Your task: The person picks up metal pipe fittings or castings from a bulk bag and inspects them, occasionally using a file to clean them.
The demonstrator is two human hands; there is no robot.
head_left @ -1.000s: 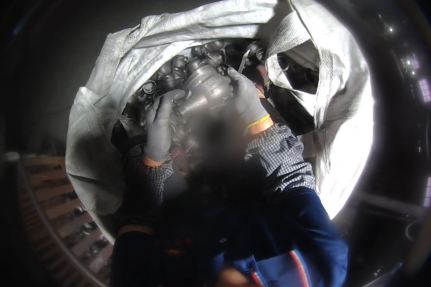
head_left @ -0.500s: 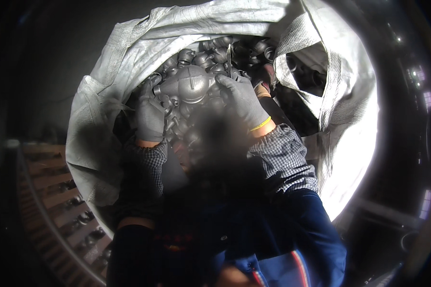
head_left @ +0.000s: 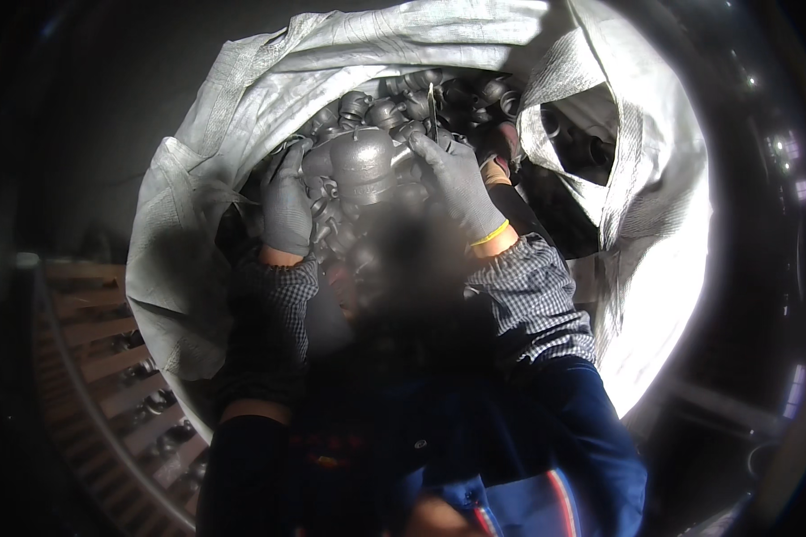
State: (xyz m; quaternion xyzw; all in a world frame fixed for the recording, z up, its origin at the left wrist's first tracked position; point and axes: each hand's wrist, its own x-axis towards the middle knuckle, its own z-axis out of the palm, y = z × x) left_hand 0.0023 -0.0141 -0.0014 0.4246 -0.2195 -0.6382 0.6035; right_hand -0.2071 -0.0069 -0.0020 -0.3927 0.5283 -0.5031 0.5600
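Large metal casting [head_left: 361,166] is held between the gloved hands, above smaller castings [head_left: 385,113] in a white sack [head_left: 421,36]. The left hand [head_left: 287,208] has its fingers partly curled against one end; the right hand [head_left: 459,186] has its fingers closed on the other, beside a thin upright strip [head_left: 433,109].

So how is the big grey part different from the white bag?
The big grey part is rounded and shiny; the white bag is creased. The big grey part is held between the left hand and right hand; the white bag spreads around them. The white bag is bigger than the big grey part.
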